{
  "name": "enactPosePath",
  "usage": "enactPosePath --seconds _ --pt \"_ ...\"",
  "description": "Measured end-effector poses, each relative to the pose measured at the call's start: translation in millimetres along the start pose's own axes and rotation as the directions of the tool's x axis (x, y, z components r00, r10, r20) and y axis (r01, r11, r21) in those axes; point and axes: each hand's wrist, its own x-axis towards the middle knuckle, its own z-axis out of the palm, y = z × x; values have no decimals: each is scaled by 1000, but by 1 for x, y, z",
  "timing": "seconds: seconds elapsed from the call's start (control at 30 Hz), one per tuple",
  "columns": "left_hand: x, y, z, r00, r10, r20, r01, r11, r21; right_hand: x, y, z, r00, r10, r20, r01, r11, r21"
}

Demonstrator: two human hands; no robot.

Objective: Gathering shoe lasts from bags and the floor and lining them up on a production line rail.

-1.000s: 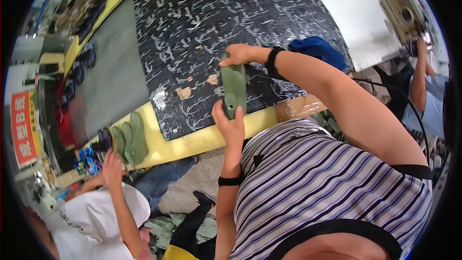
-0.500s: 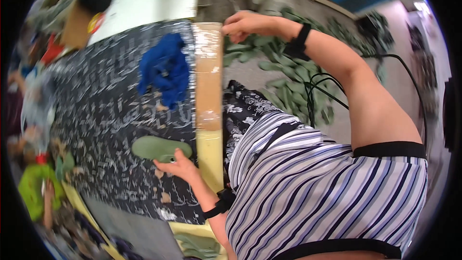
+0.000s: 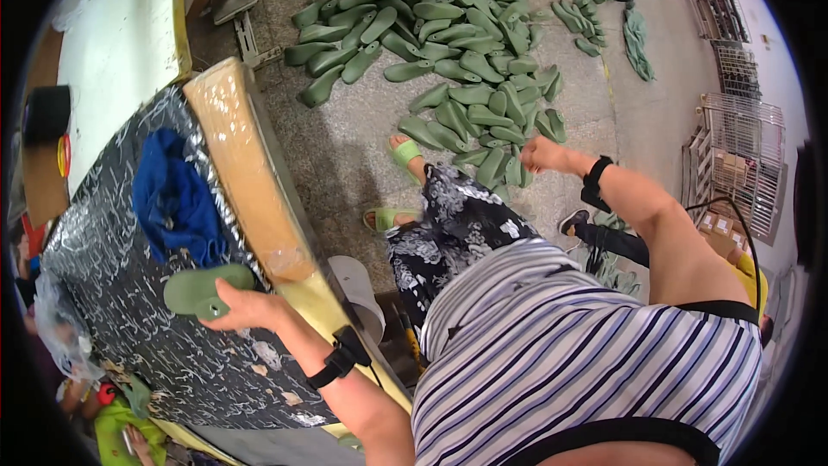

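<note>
On the left, my left hand (image 3: 246,306) is closed on a green shoe sole (image 3: 207,289), thumb on top near a small hole. The sole is over the black, white-streaked table cover (image 3: 216,388). My right hand (image 3: 548,155) is out to the right, fingers curled, with nothing showing in them. From this view it overlaps the near edge of a big heap of similar green soles (image 3: 457,43) on the floor; I cannot tell how high above them it is. A crumpled blue cloth (image 3: 177,198) lies on the table beyond the held sole.
A tan taped strip (image 3: 246,173) runs along the table edge. Below it stands a pale stool (image 3: 355,289). Wire racks (image 3: 742,155) line the right side, near a person in yellow (image 3: 749,280). Another person in bright green (image 3: 121,440) is at lower left.
My view has turned toward the right, so the table sits farther left and more of the heap shows. My left hand keeps the sole; my right hand is now lower, nearer my body.
</note>
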Motion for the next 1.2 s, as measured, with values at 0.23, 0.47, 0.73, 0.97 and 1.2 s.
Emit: enactPosePath --seconds 0.23,0.47,0.73,0.97,1.2 --pt "-7 -37 8 942 292 -164 -210 897 388 195 -1 33 920 -331 208 384 666 -639" --pt "18 -31 -11 987 -68 -146 140 809 571 438 -12 29 917 -399 -29 247 623 -742" --pt "3 -194 24 1000 -28 -7 24 662 749 629 -22 19 808 -478 -344 -148 401 -904" --pt "4 -186 26 991 11 135 -123 493 861 605 -37 62 929 -327 -173 -12 442 -897" --pt "-3 -119 50 981 96 171 -195 581 790 438 -81 96 972 -212 103 200 508 -838"
